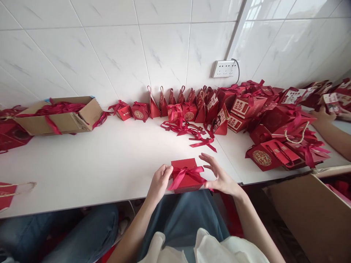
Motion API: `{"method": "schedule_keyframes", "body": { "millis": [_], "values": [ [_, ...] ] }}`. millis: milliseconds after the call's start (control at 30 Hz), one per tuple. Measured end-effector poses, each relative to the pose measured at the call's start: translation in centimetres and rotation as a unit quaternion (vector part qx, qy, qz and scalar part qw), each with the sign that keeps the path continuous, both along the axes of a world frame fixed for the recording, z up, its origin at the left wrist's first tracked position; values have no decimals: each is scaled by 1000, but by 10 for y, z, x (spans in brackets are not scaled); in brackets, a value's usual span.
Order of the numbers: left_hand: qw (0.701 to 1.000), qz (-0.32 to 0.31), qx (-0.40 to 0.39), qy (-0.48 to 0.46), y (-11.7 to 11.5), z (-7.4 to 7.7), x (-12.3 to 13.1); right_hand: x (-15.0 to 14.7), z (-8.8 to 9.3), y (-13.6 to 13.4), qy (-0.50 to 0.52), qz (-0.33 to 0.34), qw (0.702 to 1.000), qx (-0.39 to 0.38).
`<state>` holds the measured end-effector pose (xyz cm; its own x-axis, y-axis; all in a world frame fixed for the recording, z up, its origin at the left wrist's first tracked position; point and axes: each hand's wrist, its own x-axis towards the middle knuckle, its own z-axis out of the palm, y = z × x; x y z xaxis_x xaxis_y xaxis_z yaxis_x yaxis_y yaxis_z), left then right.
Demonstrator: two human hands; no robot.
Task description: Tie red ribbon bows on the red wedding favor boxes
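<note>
A small red gift box (179,164) with a crimson ribbon bow (188,173) across its top sits at the table's front edge, right before me. My left hand (162,179) grips its left side, thumb and fingers closed on the edge. On the other side my right hand (219,177) is spread, fingers apart, its thumb close to the ribbon's tail at the box's right corner; whether it touches cannot be made out. Beyond the box lie loose red ribbons (203,140).
Red gift boxes (189,111) line the wall, with a larger pile (282,128) at right. A cardboard box (63,122) of ribbons stands left. A power strip (225,69) is on the wall. Another person's hand (325,115) is far right; someone's jeans (90,233) show lower left.
</note>
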<state>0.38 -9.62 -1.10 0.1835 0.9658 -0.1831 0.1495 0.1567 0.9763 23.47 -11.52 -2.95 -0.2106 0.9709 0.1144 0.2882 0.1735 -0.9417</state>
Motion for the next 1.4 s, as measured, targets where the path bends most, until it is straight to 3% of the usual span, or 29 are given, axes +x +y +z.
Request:
{"method": "schedule_keyframes", "body": {
  "millis": [100, 200, 300, 367, 467, 533, 600, 700, 800, 933, 1000, 1067, 1133, 1233, 1300, 1400],
  "values": [
    [998, -6, 41, 51, 2, 8, 2, -6, 2, 0, -81, 81, 993, -1],
    [994, 9, 92, 62, -3, 16, 6, -16, 3, -2, -110, 57, 992, 11],
    [975, 27, 206, 72, -13, 24, 11, -24, 7, -7, -105, -3, 990, 91],
    [936, 9, 339, 97, -20, 29, 17, -27, 13, -11, -97, -42, 982, 159],
    [849, -15, 514, 124, -29, 34, 29, -27, 22, -19, -81, -83, 964, 239],
    [813, -12, 571, 116, -32, 34, 37, -24, 26, -24, -77, -107, 952, 276],
    [801, -12, 591, 97, -35, 35, 44, -18, 29, -29, -78, -132, 941, 301],
    [804, -24, 592, 50, -37, 39, 53, -8, 31, -39, -71, -161, 935, 309],
    [847, -31, 530, -19, -32, 45, 61, 4, 35, -52, -77, -198, 930, 301],
    [951, -55, 299, -56, -5, 45, 77, 30, 40, -77, -112, -295, 909, 271],
    [975, -94, 199, -12, 14, 37, 88, 52, 43, -94, -118, -378, 886, 240],
    [975, -140, 169, 40, 30, 25, 101, 80, 46, -112, -75, -459, 861, 209],
    [966, -181, 170, 65, 41, 11, 118, 109, 54, -131, 34, -511, 840, 177],
    [954, -227, 180, 72, 51, -9, 149, 143, 70, -159, 226, -550, 794, 128],
    [947, -249, 190, 67, 56, -20, 172, 155, 81, -172, 295, -562, 766, 102],
    [939, -257, 218, 64, 66, -32, 201, 161, 88, -186, 312, -540, 777, 84]
  ]
}}
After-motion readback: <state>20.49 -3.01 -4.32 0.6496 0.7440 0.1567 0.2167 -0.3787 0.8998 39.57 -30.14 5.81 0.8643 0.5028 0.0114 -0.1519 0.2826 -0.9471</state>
